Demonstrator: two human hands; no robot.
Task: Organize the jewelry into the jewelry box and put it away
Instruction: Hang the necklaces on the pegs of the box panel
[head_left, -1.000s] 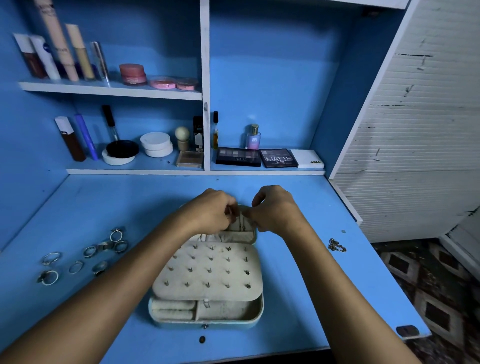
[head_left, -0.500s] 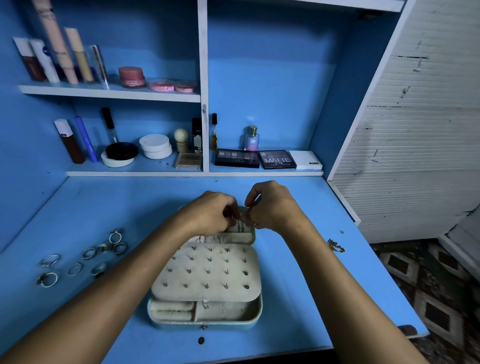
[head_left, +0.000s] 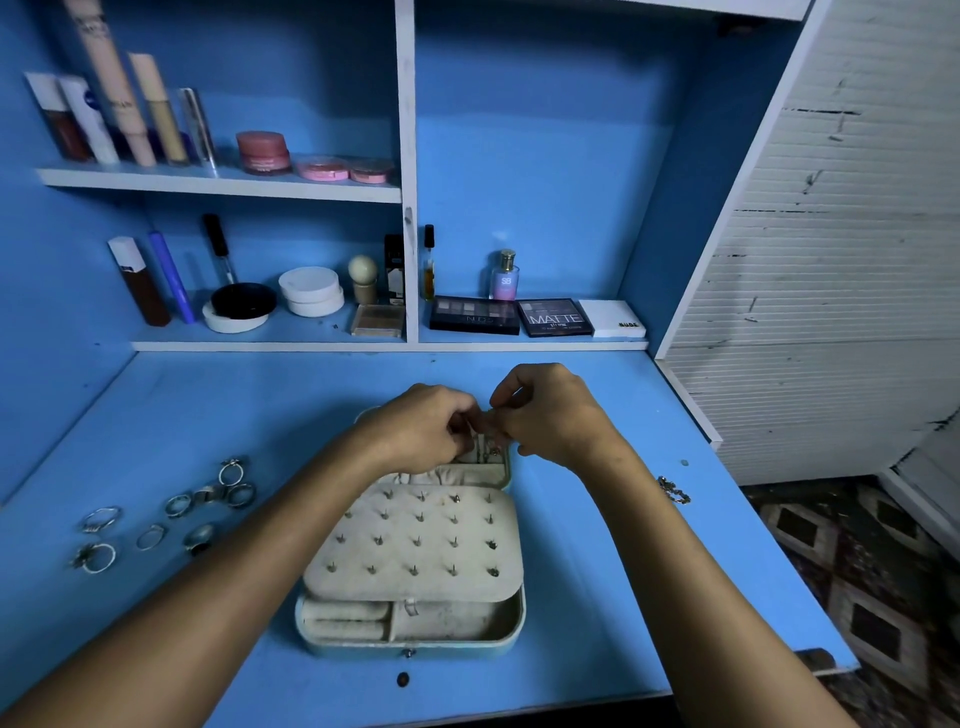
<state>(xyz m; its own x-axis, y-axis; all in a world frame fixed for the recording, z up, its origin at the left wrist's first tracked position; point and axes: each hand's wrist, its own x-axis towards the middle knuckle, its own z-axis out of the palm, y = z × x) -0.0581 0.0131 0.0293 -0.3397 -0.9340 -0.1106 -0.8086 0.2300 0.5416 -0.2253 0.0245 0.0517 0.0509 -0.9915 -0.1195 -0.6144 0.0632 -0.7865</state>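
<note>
**A:** Cream felt nearest: jewelry box (head_left: 410, 631) lying open on the blue worktop (head_left: 597, 597), front compartments bare as far as visible, studded earring panel (head_left: 415, 545) folded flat over the middle. Any shift there?

**B:** None. Same spot as a second ago, panel likewise.

**A:** Further out, to either side?

**B:** Loose rings (head_left: 156, 514) scattered on the left, well apart from the box, untouched. On the right, a small chain (head_left: 674, 491) near the worktop's edge, also unmoved.

**A:** And the hands?

**B:** Left hand (head_left: 421, 428) and right hand (head_left: 550, 415) side by side over the far half of the box, knuckles up, fingers curled, fingertips meeting on a small piece (head_left: 482, 418) pinched between them. Too fine to name; perhaps an earring or a clasp.

**A:** Different from a second ago?

**B:** Barely. Right hand raised a touch, index finger arched higher; left hand almost fixed. Still fiddling rather than placing, by the look of it.

**A:** Meaning for the task?

**B:** Early going, probably. One item being worked at the far pocket (head_left: 483, 457). Rings and chain yet to go in, box yet to be closed and put away.

**A:** Beyond that?

**B:** Low shelf with eyeshadow palettes (head_left: 555, 317) and a perfume bottle (head_left: 505, 275). No part in this step.
</note>
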